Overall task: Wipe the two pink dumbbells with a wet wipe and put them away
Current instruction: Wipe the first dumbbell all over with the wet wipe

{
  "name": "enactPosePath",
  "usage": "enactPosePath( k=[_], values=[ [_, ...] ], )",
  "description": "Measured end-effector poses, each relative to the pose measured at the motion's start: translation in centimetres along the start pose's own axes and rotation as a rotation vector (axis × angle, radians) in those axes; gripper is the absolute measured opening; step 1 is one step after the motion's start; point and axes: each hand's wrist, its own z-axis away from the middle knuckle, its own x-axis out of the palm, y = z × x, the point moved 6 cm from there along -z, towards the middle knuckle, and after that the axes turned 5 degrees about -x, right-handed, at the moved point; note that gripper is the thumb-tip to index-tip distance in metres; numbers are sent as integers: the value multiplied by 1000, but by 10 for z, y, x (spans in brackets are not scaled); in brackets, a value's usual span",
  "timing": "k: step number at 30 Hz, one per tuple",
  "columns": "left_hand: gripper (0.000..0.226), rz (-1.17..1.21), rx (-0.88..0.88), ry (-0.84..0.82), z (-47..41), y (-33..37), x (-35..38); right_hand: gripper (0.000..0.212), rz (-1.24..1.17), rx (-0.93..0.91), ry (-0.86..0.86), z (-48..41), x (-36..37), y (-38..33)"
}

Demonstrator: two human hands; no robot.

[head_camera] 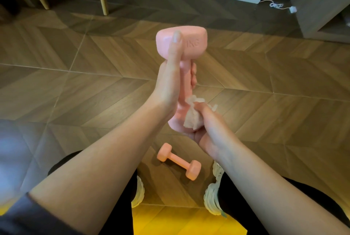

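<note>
Above the wooden floor (75, 87) where we sit, our forearms meet at the middle of the view. Our left hand (168, 87) grips the handle of the held dumbbell (191, 45), with the fingers curled round the bar and the thumb laid straight up the side of the upper head. The pink weight stands nearly upright in the air. Our right hand (206, 132) is closed under and around its lower head. Down on the floor, between our shoes (212, 197), the second dumbbell (179, 161) lies on its side, well apart from both hands. Smallest is the wet wipe (192, 119), crumpled and pinched in the right hand's fingers, which press it against the lower head.

We judge the wiping to be under way on 1 of the 2 dumbbells, with the cloth working at the bottom end. We cannot tell whether the upper head and the handle are done. Nor can we tell whether the one on the floor is already clean. Neither has been put away, and we see no obvious storage place. That leaves finishing this weight, perhaps wiping the other, then stowing both.
</note>
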Motion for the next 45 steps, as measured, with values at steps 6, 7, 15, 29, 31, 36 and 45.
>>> enactPosePath(
  k=[6,7,15,29,31,36,45],
  values=[
    [64,65,-6,-43,-1,3,1,34,27,110,-126,1,5,6],
    [65,84,-8,-49,-1,4,-1,34,13,108,-134,1,4,6],
    [80,55,-22,-182,1,2,14,27,86,117,-114,-6,-3,7],
    [95,-10,-80,-341,4,11,11,27,218,82,-163,-3,-13,3],
    [105,-147,-68,-243,0,6,4,26,203,66,-111,-2,-18,6],
    [82,-212,-59,-64,1,-2,3,24,192,54,42,-10,-21,11],
    [84,-184,8,-44,-2,3,1,21,176,60,-4,-18,-14,10]
  ],
)
